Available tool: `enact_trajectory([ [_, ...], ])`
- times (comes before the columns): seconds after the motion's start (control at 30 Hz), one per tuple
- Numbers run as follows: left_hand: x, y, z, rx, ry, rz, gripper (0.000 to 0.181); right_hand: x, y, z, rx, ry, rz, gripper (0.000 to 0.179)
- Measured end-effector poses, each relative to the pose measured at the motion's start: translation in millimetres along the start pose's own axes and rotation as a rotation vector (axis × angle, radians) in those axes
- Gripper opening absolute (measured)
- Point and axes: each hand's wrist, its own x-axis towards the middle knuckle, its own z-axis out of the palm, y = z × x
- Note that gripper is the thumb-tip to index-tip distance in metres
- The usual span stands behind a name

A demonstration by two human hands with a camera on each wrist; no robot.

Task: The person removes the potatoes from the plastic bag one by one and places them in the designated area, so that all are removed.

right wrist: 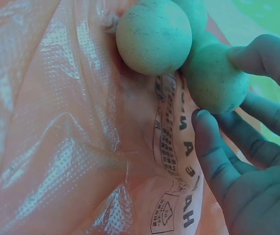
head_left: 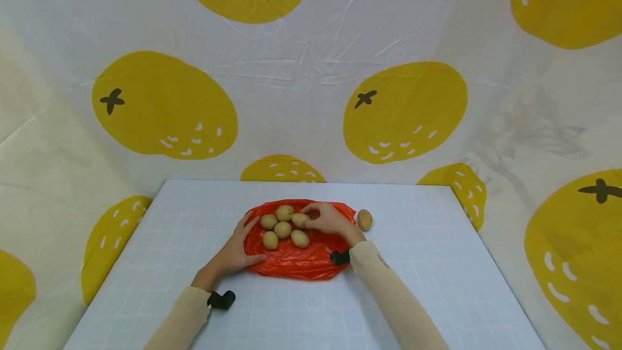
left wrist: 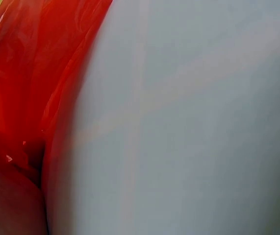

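Several potatoes (head_left: 283,229) lie clustered on a flattened red plastic bag (head_left: 311,264). My right hand (head_left: 328,219) holds one potato (right wrist: 217,81) at the right of the cluster, thumb and fingers around its sides. Another potato (right wrist: 153,38) sits just beside it in the right wrist view. My left hand (head_left: 235,247) rests at the bag's left edge, its fingers and thumb spread along the plastic. The left wrist view shows mostly red plastic (left wrist: 41,58) and tabletop; most of the hand is hidden there.
A lone potato (head_left: 364,220) lies on the table to the right, just off the bag. The light checked tabletop (head_left: 272,317) ends at a hanging cloth (head_left: 291,112) with yellow fruit prints behind and at the sides. Dark printing marks the bag near my right hand.
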Motion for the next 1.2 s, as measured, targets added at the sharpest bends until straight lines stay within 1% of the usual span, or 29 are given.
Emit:
enact_trajectory([
  [0.1,-0.2,-0.4,0.5,-0.001,0.004,0.003,0.110,-0.9,-1,0,-0.001,0.003,0.002,0.027],
  [0.23,0.1,-1.0,1.2,-0.001,0.001,-0.013,0.111,-2.3,-3,-1,0.002,0.003,0.005,0.029],
  [0.37,0.4,-0.9,1.4,0.005,-0.001,-0.027,0.112,-4.9,-5,-2,0.010,0.002,-0.006,0.030],
  [0.53,0.0,-1.2,1.3,0.011,0.004,-0.027,0.112,-8.7,-10,-2,0.012,0.015,-0.018,0.031],
  [0.77,-0.8,1.4,0.2,-0.005,0.003,-0.025,0.111,-14.3,-15,-2,0.037,0.051,-0.002,0.032],
  [0.87,-0.7,2.4,-0.2,-0.007,0.000,-0.020,0.110,-16.5,-17,-3,0.029,0.069,0.000,0.034],
  [1.03,-0.3,2.8,0.0,-0.012,-0.003,-0.019,0.110,-20.4,-19,-6,0.025,0.100,-0.006,0.036],
  [1.2,0.2,0.7,0.8,-0.009,0.000,-0.013,0.110,-25.1,-21,-10,0.055,0.141,-0.021,0.035],
])
